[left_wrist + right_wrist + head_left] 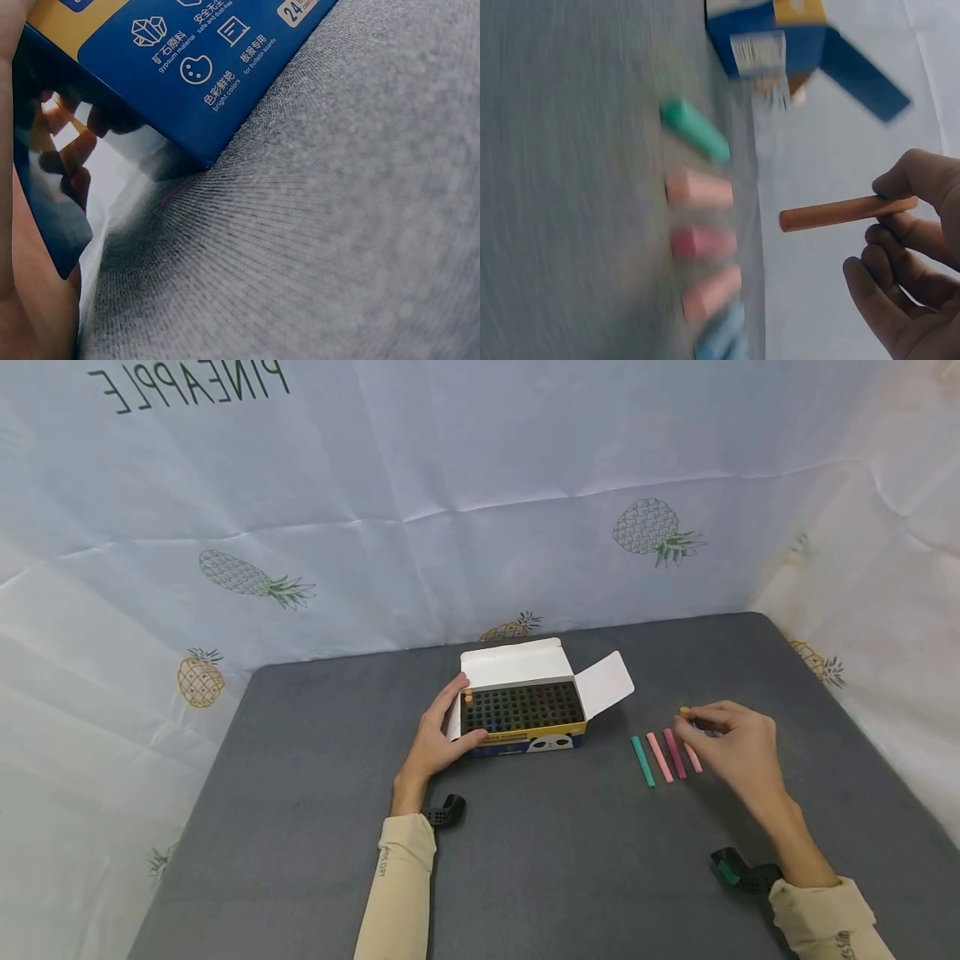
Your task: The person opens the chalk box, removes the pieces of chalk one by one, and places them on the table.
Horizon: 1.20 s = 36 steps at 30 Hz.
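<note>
My left hand (pixel 435 735) grips the left end of an open chalk box (pixel 551 744), thumb at the front and fingers along the side flap. Inside, a dark holder (pixel 525 706) has rows of round holes; an orange chalk stick (pixel 468 697) stands at its back left corner. To the right of the box, my right hand (pixel 738 747) pinches another orange chalk stick (pixel 832 214) by one end, raised above the table. Below it lie a green chalk (pixel 694 129), a pink one (pixel 699 189), a magenta one (pixel 703 241), a second pink one (pixel 712 292) and blue chalk (pixel 724 330).
The box's white lid (pixel 517 664) is folded back, and its right flap (pixel 604 685) sticks out toward the chalks. A grey cloth (pixel 555 860) covers the table. White curtains (pixel 450 452) printed with pineapples hang behind and at both sides.
</note>
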Tool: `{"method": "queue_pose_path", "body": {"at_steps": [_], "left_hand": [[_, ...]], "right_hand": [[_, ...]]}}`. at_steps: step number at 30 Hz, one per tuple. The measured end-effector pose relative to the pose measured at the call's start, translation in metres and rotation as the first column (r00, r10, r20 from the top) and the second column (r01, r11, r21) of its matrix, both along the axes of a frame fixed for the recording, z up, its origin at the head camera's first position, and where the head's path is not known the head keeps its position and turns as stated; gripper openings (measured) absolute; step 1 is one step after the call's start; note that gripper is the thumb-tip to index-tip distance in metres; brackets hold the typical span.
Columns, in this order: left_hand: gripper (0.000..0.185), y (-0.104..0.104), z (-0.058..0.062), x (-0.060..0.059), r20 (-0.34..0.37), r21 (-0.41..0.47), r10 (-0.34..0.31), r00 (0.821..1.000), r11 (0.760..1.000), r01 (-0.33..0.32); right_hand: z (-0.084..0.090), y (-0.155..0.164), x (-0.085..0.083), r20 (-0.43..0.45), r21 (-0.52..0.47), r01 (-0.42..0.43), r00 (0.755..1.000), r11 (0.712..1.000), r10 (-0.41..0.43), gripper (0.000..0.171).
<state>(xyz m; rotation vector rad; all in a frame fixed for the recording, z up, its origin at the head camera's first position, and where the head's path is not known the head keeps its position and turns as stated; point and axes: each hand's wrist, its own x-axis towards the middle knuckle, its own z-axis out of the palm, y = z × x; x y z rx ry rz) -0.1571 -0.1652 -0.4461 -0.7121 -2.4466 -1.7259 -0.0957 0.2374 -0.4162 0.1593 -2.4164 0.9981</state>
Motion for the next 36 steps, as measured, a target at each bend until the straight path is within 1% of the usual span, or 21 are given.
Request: {"method": "queue_pose_path", "body": {"at_steps": [3,6,12,14,19,21,24,26,28,30,33,36], "left_hand": [[0.083,0.000,0.000,0.000,0.001,0.004,-0.001,1.000,1.000,0.001],[0.082,0.000,0.000,0.000,-0.009,0.008,0.000,1.000,1.000,0.001],[0.083,0.000,-0.002,-0.001,-0.020,0.000,0.001,1.000,1.000,-0.001],[0.083,0.000,-0.010,-0.004,-0.017,0.007,0.004,1.000,1.000,-0.004],[0.084,-0.004,-0.035,-0.016,-0.030,0.009,0.019,0.999,1.000,-0.019],[0.085,-0.005,-0.040,-0.019,-0.042,0.006,0.019,0.999,1.000,-0.018],[0.085,-0.003,-0.025,-0.012,-0.038,-0.003,0.017,0.999,1.000,-0.017],[0.083,-0.001,-0.014,-0.006,-0.028,-0.001,0.014,1.000,1.000,-0.014],[0.083,0.002,-0.003,0.000,-0.018,-0.003,0.015,1.000,1.000,-0.015],[0.084,0.002,-0.003,0.000,-0.022,0.004,0.013,1.000,1.000,-0.013],[0.085,0.001,-0.004,0.000,-0.025,0.011,0.013,1.000,1.000,-0.013],[0.085,0.001,-0.004,0.000,-0.030,0.009,0.014,0.999,1.000,-0.013]], "right_hand": [[0.001,0.021,-0.001,0.047,0.036,0.061,0.997,0.997,-0.063,0.011],[0.000,0.041,-0.003,0.098,0.080,0.110,0.988,0.991,-0.117,0.015],[-0.007,0.070,-0.006,0.186,0.139,0.157,0.966,0.978,-0.182,0.023],[-0.008,0.075,-0.007,0.193,0.158,0.178,0.959,0.971,-0.207,0.024],[-0.004,0.080,-0.008,0.197,0.191,0.207,0.950,0.960,-0.244,0.025],[-0.002,0.083,-0.008,0.190,0.190,0.206,0.952,0.960,-0.242,0.026],[0.000,0.089,-0.008,0.197,0.184,0.212,0.949,0.960,-0.247,0.028],[0.000,0.094,-0.010,0.217,0.199,0.230,0.938,0.953,-0.271,0.029],[0.002,0.098,-0.011,0.255,0.219,0.242,0.921,0.945,-0.295,0.030],[0.001,0.102,-0.013,0.288,0.244,0.243,0.906,0.939,-0.309,0.029],[-0.002,0.105,-0.015,0.340,0.250,0.215,0.894,0.944,-0.293,0.029],[-0.008,0.105,-0.016,0.385,0.239,0.201,0.879,0.950,-0.282,0.037]]}}
